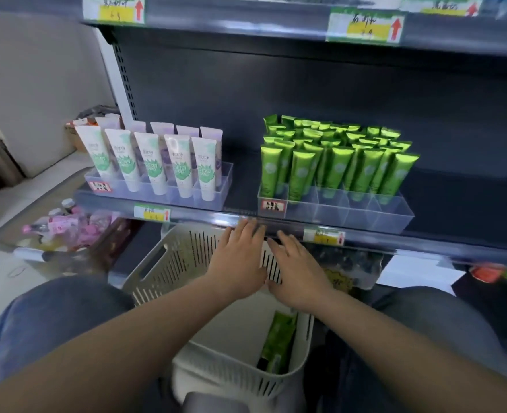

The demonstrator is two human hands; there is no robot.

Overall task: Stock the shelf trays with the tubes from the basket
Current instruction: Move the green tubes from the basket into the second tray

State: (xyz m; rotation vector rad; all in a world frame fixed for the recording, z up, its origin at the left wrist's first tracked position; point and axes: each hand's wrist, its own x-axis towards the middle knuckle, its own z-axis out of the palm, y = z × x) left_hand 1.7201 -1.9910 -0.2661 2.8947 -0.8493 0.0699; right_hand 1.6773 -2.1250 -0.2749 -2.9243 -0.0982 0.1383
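- Hands: left hand (237,260) and right hand (297,274) lie flat and side by side, fingers straight, holding nothing. Fingertips are at the shelf lip (192,216), over the basket (156,263).
- Tubes (277,341): green, lying in the basket's near right corner, below the right forearm.
- Risk: the rows in the tray (389,216) stand packed close, and a tube pushed in hard would likely topple them.
- Risk: knuckles may catch the lip on rising.
- Room: front compartments are open, with bare shelf left of the tray and the upper shelf overhead.

a shop: dark shelving (335,84) with price tags (365,25) and trays of tubes (335,162) for sale.
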